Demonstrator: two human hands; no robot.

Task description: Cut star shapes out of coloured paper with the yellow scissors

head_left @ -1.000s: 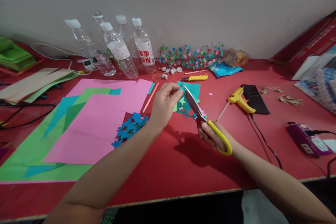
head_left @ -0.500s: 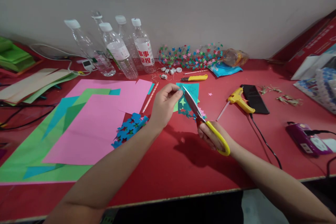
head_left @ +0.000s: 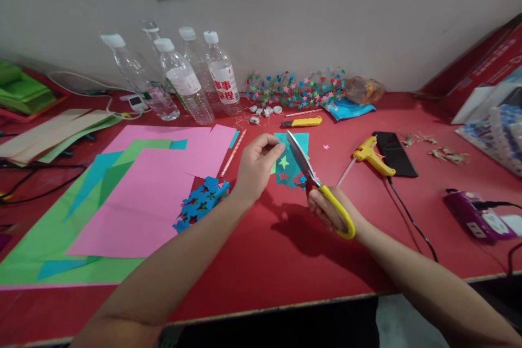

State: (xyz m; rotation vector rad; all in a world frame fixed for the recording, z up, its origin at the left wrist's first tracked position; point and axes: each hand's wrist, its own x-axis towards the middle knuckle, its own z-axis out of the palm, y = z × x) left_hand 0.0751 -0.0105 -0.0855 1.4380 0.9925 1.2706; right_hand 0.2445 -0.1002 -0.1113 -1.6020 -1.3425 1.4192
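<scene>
My right hand (head_left: 326, 209) is wrapped around the yellow handles of a pair of scissors (head_left: 302, 157), whose blades point up and away and look nearly closed. Left of the blade tips, my left hand (head_left: 259, 166) is closed in a pinch. Whatever sits between its thumb and forefinger is too small and hidden to name. Beneath the blades lies a teal sheet of paper (head_left: 299, 144) with a light green star (head_left: 284, 162) and several teal and pink cut stars around it. A blue sheet with star-shaped cutouts (head_left: 204, 201) lies by my left forearm.
Pink paper (head_left: 134, 201) and green sheets cover the left side. Several plastic bottles (head_left: 222, 73) stand at the wall beside a star-covered bottle (head_left: 296, 88). A yellow utility knife (head_left: 304, 122), a glue gun (head_left: 373, 156), a phone (head_left: 397, 155) and a purple power strip (head_left: 481, 216) lie rightward.
The scissor tips have shifted slightly right, away from my left fingertips, uncovering more of the teal paper and its stars. My left hand stays pinched in nearly the same place.
</scene>
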